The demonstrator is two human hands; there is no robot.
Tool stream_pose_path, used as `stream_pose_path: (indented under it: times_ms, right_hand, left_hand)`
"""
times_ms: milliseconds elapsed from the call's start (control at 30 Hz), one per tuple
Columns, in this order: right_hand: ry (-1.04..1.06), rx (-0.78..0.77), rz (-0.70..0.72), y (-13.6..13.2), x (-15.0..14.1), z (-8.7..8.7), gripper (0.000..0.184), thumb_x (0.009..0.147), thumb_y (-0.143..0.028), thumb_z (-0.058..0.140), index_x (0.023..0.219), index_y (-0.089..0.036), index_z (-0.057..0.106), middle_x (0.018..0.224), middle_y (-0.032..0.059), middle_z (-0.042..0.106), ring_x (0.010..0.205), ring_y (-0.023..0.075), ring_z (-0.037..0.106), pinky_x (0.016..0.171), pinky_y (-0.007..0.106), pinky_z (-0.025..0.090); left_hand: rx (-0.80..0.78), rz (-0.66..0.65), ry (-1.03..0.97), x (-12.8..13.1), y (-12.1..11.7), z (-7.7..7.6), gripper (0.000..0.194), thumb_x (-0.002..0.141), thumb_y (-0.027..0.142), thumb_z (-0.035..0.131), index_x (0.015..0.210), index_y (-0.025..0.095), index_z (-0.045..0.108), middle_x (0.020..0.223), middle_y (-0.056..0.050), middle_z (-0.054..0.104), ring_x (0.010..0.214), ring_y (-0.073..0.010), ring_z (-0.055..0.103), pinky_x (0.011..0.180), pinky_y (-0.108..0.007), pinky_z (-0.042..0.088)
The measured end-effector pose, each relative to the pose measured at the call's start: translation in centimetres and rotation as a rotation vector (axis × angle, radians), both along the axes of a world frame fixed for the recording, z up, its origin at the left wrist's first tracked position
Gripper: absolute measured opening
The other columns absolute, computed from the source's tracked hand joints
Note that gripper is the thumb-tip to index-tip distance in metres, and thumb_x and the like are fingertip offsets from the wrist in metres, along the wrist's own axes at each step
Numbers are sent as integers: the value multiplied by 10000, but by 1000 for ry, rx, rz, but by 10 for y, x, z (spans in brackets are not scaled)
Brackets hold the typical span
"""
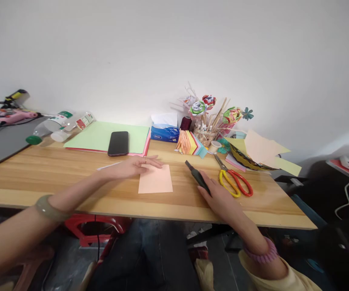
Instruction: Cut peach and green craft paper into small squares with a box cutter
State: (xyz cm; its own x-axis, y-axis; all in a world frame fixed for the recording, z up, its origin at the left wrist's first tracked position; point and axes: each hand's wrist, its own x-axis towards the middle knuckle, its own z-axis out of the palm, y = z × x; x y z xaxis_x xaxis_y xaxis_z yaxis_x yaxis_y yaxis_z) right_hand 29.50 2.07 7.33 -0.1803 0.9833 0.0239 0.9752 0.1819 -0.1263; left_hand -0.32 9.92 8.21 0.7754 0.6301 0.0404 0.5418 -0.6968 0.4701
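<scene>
A small pale pink square of paper [156, 182] lies flat on the wooden table in front of me. My left hand [141, 165], fingers stretched out, reaches over its top left corner; I cannot tell whether the fingertips press on it. To the right, my right hand [218, 192] is closed around the dark green handle of a utility knife [198, 176], whose blade end points up and left. Just beyond that hand rest scissors [230, 178] with one yellow and one red handle loop, their blades pointing away from me.
Green sheets [95, 133] carry a black phone [118, 143]. Beside them stand a blue tissue pack [165, 134], folded coloured papers [189, 143] and a jar [204, 136] of sticks and paper flowers. Plastic bottles [59, 121] and a pink glue gun [18, 116] lie left. The table's front edge [168, 215] is near.
</scene>
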Motion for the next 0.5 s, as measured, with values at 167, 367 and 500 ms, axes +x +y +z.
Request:
stream_pose_path:
  times_ms: [167, 367, 500]
  right_hand:
    - [158, 66, 35, -19, 29, -7, 527, 926, -386, 345, 1396, -149, 320, 1357, 128, 476, 1253, 219, 433, 993, 401, 378]
    - [296, 114, 139, -40, 21, -11, 527, 914, -392, 391, 1391, -174, 343, 1312, 121, 524, 1229, 232, 462, 985, 427, 399]
    - [288, 68, 196, -61, 7, -10, 515, 934, -332, 359, 1419, -181, 276, 1275, 125, 544, 1111, 209, 564, 901, 373, 474]
  left_hand:
    - [14, -132, 273, -24, 4, -2, 481, 910, 274, 454, 1377, 325, 352, 1514, -7, 169, 1379, -211, 201, 1086, -401, 233]
    - [319, 63, 310, -2, -38, -17, 347, 942, 370, 409, 1201, 207, 573, 1321, -115, 518, 1226, -292, 444, 1033, -473, 285]
    - [290, -57, 210, 11, -46, -10, 307, 949, 344, 405, 975, 201, 675, 1357, -53, 492, 1219, -234, 469, 970, -329, 396]
